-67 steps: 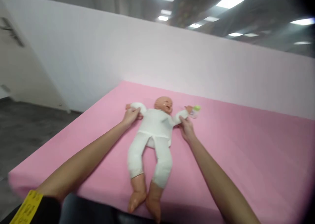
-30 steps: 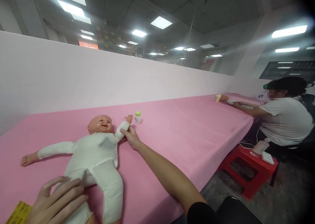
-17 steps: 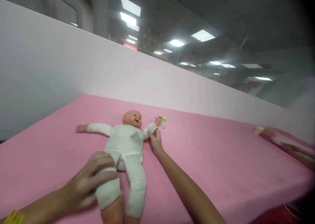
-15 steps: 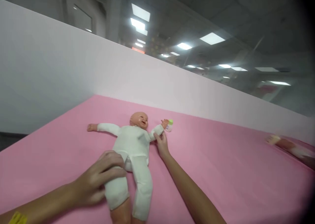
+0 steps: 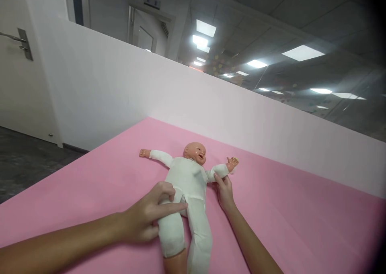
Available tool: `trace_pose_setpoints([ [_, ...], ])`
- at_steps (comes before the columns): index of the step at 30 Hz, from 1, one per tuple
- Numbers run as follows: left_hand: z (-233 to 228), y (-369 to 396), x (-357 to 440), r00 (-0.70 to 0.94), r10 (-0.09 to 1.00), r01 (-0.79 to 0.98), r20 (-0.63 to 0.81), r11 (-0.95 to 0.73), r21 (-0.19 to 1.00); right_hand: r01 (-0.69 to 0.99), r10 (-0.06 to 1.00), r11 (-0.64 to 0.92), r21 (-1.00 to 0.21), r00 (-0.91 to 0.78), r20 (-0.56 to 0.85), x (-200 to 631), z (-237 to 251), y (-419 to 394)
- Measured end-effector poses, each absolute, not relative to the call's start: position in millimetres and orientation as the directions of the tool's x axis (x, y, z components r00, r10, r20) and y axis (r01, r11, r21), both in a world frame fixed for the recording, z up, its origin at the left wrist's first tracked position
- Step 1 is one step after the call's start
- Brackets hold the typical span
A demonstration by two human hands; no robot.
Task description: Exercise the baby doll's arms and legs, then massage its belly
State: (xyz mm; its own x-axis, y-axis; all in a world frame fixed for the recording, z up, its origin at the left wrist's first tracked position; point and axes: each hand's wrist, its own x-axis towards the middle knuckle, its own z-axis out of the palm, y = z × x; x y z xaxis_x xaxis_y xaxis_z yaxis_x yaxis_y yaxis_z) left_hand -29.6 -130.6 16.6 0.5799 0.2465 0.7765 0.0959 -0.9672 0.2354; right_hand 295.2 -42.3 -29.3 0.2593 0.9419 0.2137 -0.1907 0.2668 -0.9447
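A baby doll (image 5: 188, 181) in a white bodysuit lies on its back on the pink table (image 5: 286, 217), arms spread, head toward the white partition. My left hand (image 5: 147, 217) lies on the doll's left-side thigh and hip, fingers curled around the cloth leg. My right hand (image 5: 223, 190) pinches the sleeve of the doll's arm nearest it, just below the doll's small hand (image 5: 232, 163). The doll's feet run out of the bottom of the view.
A white partition wall (image 5: 211, 109) runs along the far edge of the table. At far left stands a white door with a metal handle (image 5: 18, 41), above a dark floor (image 5: 24, 157). Ceiling lights shine beyond the partition.
My head has turned left, so the green-capped bottle beside the doll's hand and the other doll at far right are gone from view. Both hands keep their places on the doll.
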Motion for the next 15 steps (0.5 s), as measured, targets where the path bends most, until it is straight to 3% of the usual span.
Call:
trace_pose_setpoints([
  [4, 16.7, -128.0, -31.1, 0.559, 0.238, 0.121, 0.795, -0.971, 0.206, -0.192, 0.933, 0.290, -0.937, 0.274, 0.233, 294.4, -27.1, -47.3],
  [9, 22.7, -126.9, -31.9, 0.529, 0.209, 0.031, 0.823, -0.973, 0.227, -0.122, 0.914, 0.331, -0.936, 0.290, 0.285, 290.4, -25.1, -55.5],
  [15, 22.5, -131.5, -30.6, 0.460, 0.301, 0.055, 0.835, -0.949, 0.312, -0.018, 0.879, 0.427, -0.904, 0.246, 0.410, 280.6, -20.9, -60.6],
])
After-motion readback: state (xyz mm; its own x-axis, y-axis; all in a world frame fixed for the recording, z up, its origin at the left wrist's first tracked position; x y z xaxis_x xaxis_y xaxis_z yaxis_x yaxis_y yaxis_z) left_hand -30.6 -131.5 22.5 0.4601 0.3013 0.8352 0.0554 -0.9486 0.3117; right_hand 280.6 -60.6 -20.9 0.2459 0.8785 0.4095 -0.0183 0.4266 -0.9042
